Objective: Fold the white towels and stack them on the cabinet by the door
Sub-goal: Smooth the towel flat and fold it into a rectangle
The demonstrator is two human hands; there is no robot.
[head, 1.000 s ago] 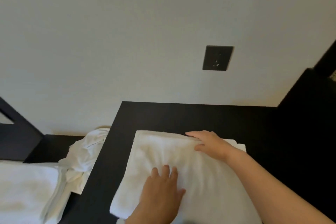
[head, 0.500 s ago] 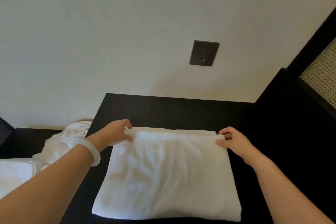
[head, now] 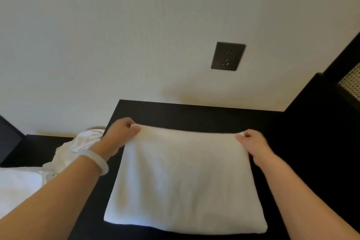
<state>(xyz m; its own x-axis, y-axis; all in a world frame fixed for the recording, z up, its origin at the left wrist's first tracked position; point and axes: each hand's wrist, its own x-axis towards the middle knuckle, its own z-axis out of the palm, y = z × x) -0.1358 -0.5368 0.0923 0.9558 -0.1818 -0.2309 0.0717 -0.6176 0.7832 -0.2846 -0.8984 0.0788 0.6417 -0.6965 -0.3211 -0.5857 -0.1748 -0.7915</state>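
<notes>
A white towel [head: 185, 177] lies folded on the black cabinet top [head: 194, 115], its near fold towards me. My left hand [head: 122, 132] pinches the towel's far left corner and my right hand [head: 251, 142] pinches its far right corner. Both corners are lifted a little off the cabinet, so the far edge sags between my hands. A pale bangle sits on my left wrist.
A crumpled white cloth [head: 78, 148] lies on a lower black surface to the left, beside a flat white towel [head: 17, 187] at the left edge. A dark wall socket [head: 228, 56] is on the wall behind. A taller black unit [head: 321, 122] stands at the right.
My hands left the towel's top, moved to its two far corners, took hold of them and raised that edge. The view shifted slightly.
</notes>
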